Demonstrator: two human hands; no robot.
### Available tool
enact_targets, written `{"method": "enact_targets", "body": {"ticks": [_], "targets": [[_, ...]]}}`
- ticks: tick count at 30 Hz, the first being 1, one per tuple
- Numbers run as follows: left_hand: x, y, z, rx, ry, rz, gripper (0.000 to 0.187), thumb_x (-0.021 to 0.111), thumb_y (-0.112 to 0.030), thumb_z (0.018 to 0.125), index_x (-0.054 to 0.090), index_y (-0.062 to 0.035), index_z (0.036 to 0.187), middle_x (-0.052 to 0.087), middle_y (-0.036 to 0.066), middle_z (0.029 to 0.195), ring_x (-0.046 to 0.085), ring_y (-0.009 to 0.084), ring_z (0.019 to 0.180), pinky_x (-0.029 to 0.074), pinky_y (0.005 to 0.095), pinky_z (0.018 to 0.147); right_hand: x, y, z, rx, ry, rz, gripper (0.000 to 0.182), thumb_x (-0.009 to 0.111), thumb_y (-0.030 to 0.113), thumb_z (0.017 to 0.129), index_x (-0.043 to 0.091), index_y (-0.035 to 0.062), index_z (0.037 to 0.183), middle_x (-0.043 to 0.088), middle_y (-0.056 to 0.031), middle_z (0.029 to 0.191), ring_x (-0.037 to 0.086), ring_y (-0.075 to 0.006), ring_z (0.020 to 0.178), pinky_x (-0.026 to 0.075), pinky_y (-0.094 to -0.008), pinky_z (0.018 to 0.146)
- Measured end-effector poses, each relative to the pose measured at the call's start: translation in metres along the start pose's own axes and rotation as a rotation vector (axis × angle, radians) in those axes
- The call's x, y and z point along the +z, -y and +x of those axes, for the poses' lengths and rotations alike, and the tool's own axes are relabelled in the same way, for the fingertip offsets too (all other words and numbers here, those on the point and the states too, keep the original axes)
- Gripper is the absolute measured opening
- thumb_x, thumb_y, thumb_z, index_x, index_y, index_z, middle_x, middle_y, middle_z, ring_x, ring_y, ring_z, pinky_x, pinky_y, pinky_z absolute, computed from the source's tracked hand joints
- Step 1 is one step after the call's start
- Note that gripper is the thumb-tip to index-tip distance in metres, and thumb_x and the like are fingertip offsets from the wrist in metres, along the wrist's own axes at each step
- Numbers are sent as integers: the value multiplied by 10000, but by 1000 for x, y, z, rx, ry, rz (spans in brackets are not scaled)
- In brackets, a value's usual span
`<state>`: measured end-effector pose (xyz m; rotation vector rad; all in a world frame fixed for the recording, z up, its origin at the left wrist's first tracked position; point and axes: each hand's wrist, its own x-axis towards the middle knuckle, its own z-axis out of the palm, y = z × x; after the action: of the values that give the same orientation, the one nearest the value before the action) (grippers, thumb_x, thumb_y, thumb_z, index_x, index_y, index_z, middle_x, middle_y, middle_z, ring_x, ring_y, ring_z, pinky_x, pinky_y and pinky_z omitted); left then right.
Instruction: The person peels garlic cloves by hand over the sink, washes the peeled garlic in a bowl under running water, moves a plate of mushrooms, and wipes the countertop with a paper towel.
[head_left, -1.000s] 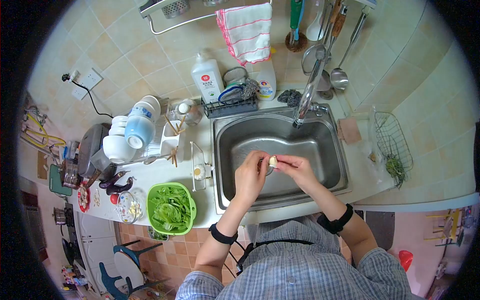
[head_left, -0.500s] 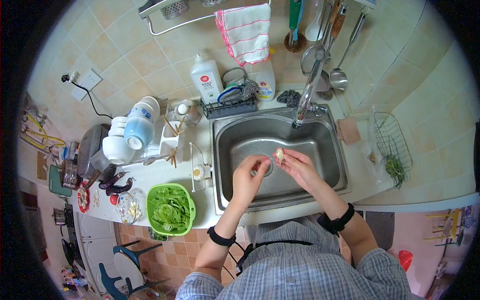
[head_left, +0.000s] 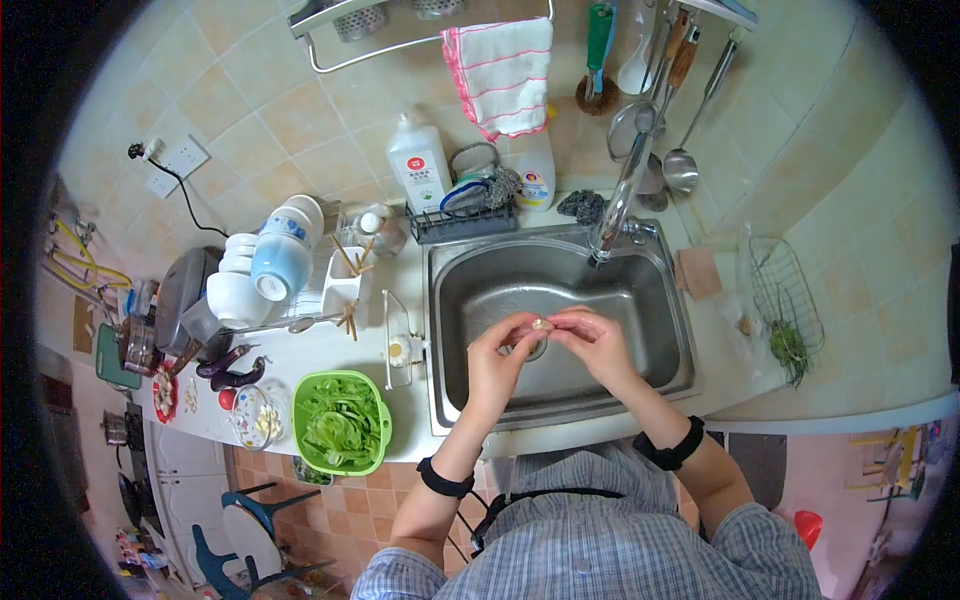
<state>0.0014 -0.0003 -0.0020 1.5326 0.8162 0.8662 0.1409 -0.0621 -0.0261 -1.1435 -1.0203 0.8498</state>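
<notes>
Over the sink, a small pale garlic clove is pinched between the fingertips of both hands. My left hand closes on it from the left, thumb and index finger together. From the right, my right hand grips its other side the same way. The fingertips cover much of the clove. Behind the hands the sink drain is partly hidden. To the left on the counter stands a glass bowl with several pale cloves in it.
A green basin of leafy greens sits left of the sink, with eggplants and a tomato beyond. The faucet reaches over the sink's back edge. Bowls stand in a rack; a wire basket is at right.
Both hands have come together. My left hand, apart from the clove before, now pinches it along with my right hand. The view has shifted slightly.
</notes>
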Motion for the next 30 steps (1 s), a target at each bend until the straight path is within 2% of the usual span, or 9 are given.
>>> {"method": "enact_targets", "body": {"ticks": [2, 9, 12, 14, 15, 17, 21, 23, 30], "targets": [[-1, 6, 1, -19, 3, -47, 209, 624, -22, 743, 587, 21, 944, 618, 81, 892, 592, 133, 800, 462, 232, 725, -4, -3, 1, 26, 28, -51, 151, 595, -45, 737, 602, -31, 887, 583, -74, 867, 570, -141, 812, 472, -239, 747], [-4, 8, 2, -53, 37, -198, 195, 613, -7, 748, 587, 31, 937, 613, 82, 896, 586, 128, 805, 461, 228, 734, -10, 3, 6, 83, 98, 12, 103, 603, -26, 741, 619, -30, 842, 590, -69, 849, 570, -126, 800, 466, -223, 725], [-3, 6, 3, -14, 34, -100, 194, 612, -9, 749, 584, 37, 935, 605, 77, 887, 576, 122, 801, 460, 222, 717, -8, 9, 7, 195, 93, 6, 113, 596, 10, 763, 612, -32, 868, 600, -70, 871, 571, -123, 805, 463, -221, 724], [0, -1, 4, 138, -14, 69, 195, 624, -9, 728, 585, 21, 917, 593, 80, 870, 577, 145, 781, 461, 234, 696, -4, 9, 7, 247, 41, 68, 156, 586, 48, 785, 597, -35, 916, 603, -79, 904, 570, -122, 816, 463, -227, 730], [0, -1, 4, 138, -14, 70, 195, 624, -9, 728, 585, 21, 917, 593, 80, 870, 577, 145, 781, 461, 234, 696, -2, 10, 8, 246, 42, 68, 156, 586, 48, 785, 597, -35, 916, 603, -79, 904, 570, -122, 816, 463, -227, 730], [1, 0, 5, 401, -104, 364, 200, 637, -34, 704, 589, -19, 897, 580, 101, 866, 590, 218, 745, 471, 274, 662, 2, 13, 9, 210, 50, 65, 191, 578, 71, 798, 580, -33, 958, 602, -86, 914, 570, -126, 818, 465, -234, 736], [5, -7, 2, 376, -86, 338, 203, 641, -44, 698, 585, -30, 893, 569, 106, 862, 578, 250, 753, 472, 303, 655, -1, 6, 10, 177, 57, 85, 197, 576, 105, 806, 589, -26, 953, 613, -74, 902, 574, -110, 794, 460, -216, 713], [6, -5, 1, 413, -77, 329, 229, 672, -18, 657, 585, -15, 869, 574, 100, 862, 578, 216, 757, 463, 278, 677, -4, 5, 10, 327, 44, 203, 206, 562, 126, 819, 585, -22, 961, 610, -73, 897, 571, -110, 805, 463, -221, 719], [5, -2, -2, 441, -87, 346, 233, 676, -21, 655, 588, -14, 871, 574, 100, 859, 576, 216, 755, 460, 280, 669, -1, 1, 6, 319, 10, 206, 206, 545, 141, 833, 582, -29, 944, 606, -74, 877, 571, -115, 792, 476, -228, 693]]}}
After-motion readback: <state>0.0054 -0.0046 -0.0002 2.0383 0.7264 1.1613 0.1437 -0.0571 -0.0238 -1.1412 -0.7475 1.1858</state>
